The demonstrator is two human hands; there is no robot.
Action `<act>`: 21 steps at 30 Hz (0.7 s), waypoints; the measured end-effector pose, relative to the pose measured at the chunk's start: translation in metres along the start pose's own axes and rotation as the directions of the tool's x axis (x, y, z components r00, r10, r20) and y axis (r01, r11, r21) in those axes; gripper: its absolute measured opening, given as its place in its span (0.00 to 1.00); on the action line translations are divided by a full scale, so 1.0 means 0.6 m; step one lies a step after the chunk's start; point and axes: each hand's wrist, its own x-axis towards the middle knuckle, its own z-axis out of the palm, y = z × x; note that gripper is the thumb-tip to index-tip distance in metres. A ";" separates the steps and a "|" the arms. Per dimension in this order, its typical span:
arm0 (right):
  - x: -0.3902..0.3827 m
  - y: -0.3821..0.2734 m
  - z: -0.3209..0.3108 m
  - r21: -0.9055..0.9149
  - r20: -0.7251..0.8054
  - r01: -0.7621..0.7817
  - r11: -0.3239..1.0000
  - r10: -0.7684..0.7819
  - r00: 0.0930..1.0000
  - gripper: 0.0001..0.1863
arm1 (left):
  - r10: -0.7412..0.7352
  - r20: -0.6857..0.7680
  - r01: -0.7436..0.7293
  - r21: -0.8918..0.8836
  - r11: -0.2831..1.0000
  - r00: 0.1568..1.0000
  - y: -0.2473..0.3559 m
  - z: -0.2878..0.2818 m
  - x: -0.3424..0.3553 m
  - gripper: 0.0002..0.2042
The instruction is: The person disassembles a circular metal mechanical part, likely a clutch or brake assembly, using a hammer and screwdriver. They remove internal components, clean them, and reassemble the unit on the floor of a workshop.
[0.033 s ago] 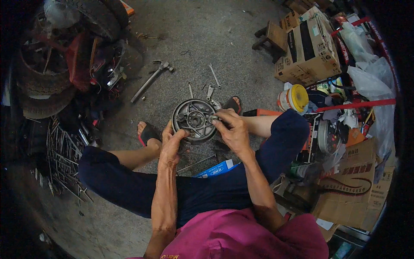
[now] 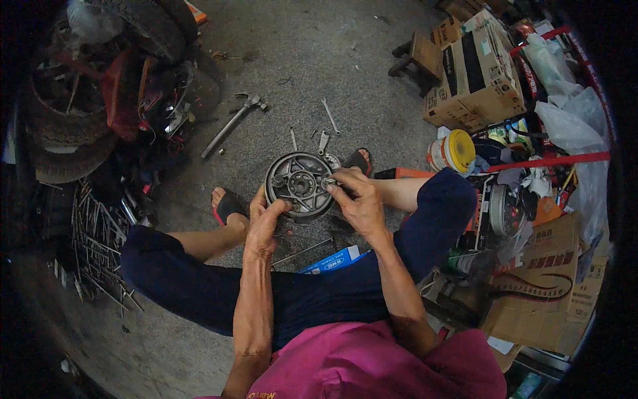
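A round metal wheel hub (image 2: 297,206) with star-shaped spokes is between my hands, above the floor. My left hand (image 2: 262,219) grips its lower-left rim, thumb over the edge. At the hub's right side, my right hand (image 2: 352,206) has thumb and forefinger closed on a small metal piece (image 2: 330,183), too small to make out. Just beyond the hub lie a ring-like metal part (image 2: 332,160), a short wrench-like piece (image 2: 324,139), an open-end spanner (image 2: 331,118) and another thin tool (image 2: 293,137). A claw hammer (image 2: 226,131) lies further left.
Tyres and red parts (image 2: 119,106) are heaped at left, above a pile of metal rods (image 2: 100,253). A wooden stool (image 2: 425,56), cardboard boxes (image 2: 475,80), a yellow-lidded bucket (image 2: 458,149) and plastic bags crowd the right. A blue box (image 2: 329,261) and long rod lie between my legs.
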 end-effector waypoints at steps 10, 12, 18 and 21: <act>-0.028 -0.024 -0.062 -0.019 -0.051 -0.045 0.999 0.044 0.998 0.19 | 0.054 -0.060 -0.065 -0.201 0.977 0.997 0.007 -0.007 -0.003 0.21; -0.043 -0.053 -0.113 -0.033 -0.109 -0.086 0.996 0.082 0.991 0.17 | 0.078 -0.136 -0.099 -0.152 0.983 0.988 0.031 -0.029 -0.014 0.20; -0.091 -0.085 -0.261 -0.056 -0.531 -0.028 0.998 -0.006 0.848 0.11 | 0.229 -0.174 -0.241 -0.053 0.969 0.958 0.122 -0.086 -0.046 0.20; -0.108 -0.113 -0.291 0.137 -0.680 0.014 0.990 0.084 0.729 0.09 | 0.429 -0.167 -0.447 -0.085 0.891 0.887 0.164 -0.105 -0.064 0.20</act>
